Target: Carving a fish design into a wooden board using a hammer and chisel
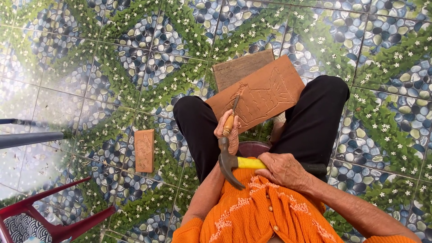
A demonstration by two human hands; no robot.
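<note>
A reddish-brown wooden board (pixel 270 85) with a carved fish outline rests across my knees. My left hand (pixel 230 130) grips a chisel (pixel 232 118) with a wooden handle, its blade tip set on the board's carved lines. My right hand (pixel 283 170) holds a claw hammer (pixel 234 164) by its yellow and black handle, the steel head just below the chisel's butt end. I sit in black trousers and an orange knitted top.
A second plain wooden board (pixel 236 67) lies under the carved one. A small carved wooden plaque (pixel 144 150) lies on the patterned tile floor (pixel 112 67) to the left. A red chair (pixel 54 220) stands at lower left, with grey metal bars (pixel 27 138) at the left edge.
</note>
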